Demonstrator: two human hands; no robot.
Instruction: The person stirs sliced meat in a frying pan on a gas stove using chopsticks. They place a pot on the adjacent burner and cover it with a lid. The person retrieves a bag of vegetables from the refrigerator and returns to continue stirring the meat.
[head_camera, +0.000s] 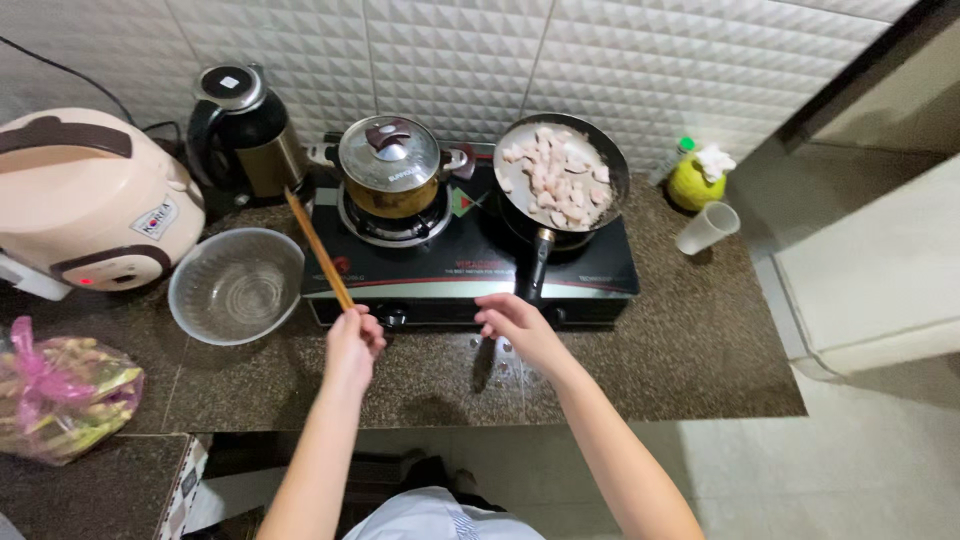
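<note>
the frying pan (560, 180) of pale meat pieces sits on the stove's (470, 250) right burner. my right hand (515, 325) hovers loosely open near its handle; my left hand (352, 340) clamps the chopsticks (318, 250). best grip the handle firmly before stirring.

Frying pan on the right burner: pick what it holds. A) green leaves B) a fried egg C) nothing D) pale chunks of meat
D: the frying pan is filled with pale pinkish-white meat pieces, while the right hand hovers near the end of its black handle.
</note>
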